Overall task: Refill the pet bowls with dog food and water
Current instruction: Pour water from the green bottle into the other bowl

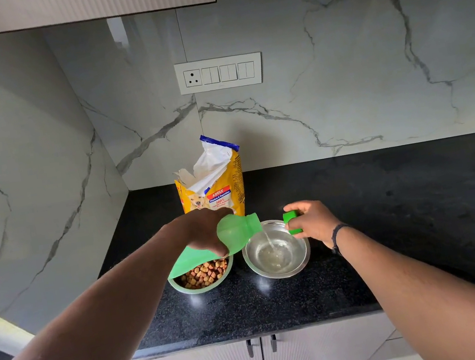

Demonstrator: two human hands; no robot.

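Water pours from tilted green bottle (232,239), gripped by left hand (204,231), into right bowl (276,254). Right hand (313,221) pinches cap (292,222). Kibble fills left bowl (203,277); bag (212,183) behind.

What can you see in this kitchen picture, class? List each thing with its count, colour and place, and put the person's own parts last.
Food bowl: one, steel, kibble inside, counter left.
Water bowl: one, steel, counter right.
Bottle: one, green, tilted, pouring into water bowl.
Cap: one, green, in right hand.
Dog food bag: one, yellow, open, behind bowls.
Counter: one, black.
Switch panel: one, white, wall.
Left hand: holds bottle.
Right hand: holds cap.
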